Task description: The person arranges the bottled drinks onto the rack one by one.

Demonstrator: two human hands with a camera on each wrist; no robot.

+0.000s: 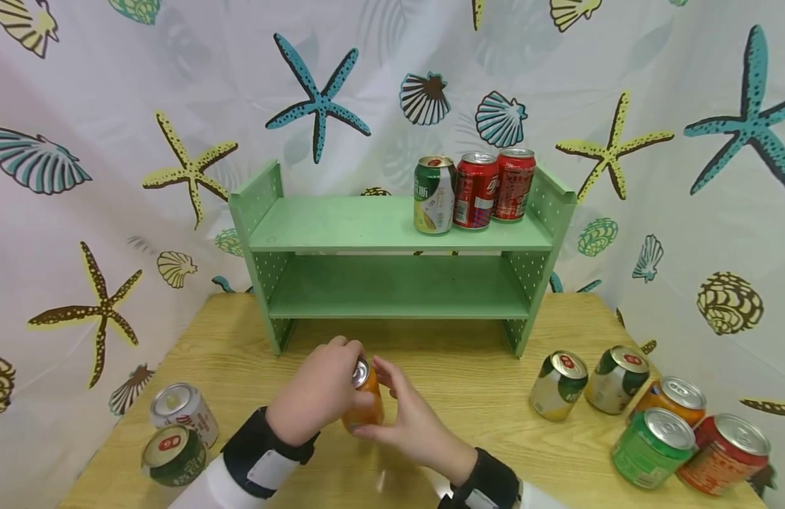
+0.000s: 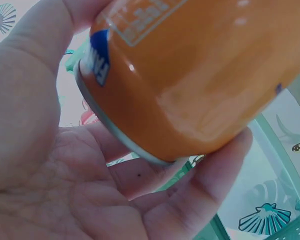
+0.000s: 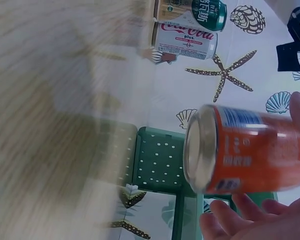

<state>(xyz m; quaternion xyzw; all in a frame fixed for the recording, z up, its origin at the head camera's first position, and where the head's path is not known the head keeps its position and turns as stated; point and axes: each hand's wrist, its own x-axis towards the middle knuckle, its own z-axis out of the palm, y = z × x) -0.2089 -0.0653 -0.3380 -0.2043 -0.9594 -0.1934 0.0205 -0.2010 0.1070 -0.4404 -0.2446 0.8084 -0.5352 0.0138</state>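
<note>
In the head view, an orange Fanta can [image 1: 370,403] is between my two hands, in front of the shelf. My left hand [image 1: 322,392] grips it near the top from the left. In the left wrist view the fingers lie along the side of the can [image 2: 190,85], its rim towards the palm. From the right, my right hand [image 1: 411,424] reaches beside it, thumb low at the front and fingers spread. The right wrist view shows the base of the can [image 3: 250,150] off the tabletop, the fingertips [image 3: 215,220] loosely alongside.
A green two-tier shelf [image 1: 392,311] stands at the back. On its top right are a green-and-white can [image 1: 434,205] and two red cans [image 1: 476,194]. Several cans, including a green can [image 1: 650,452], stand at the right. A white can [image 1: 192,410] and a dark green can [image 1: 174,456] stand at the left.
</note>
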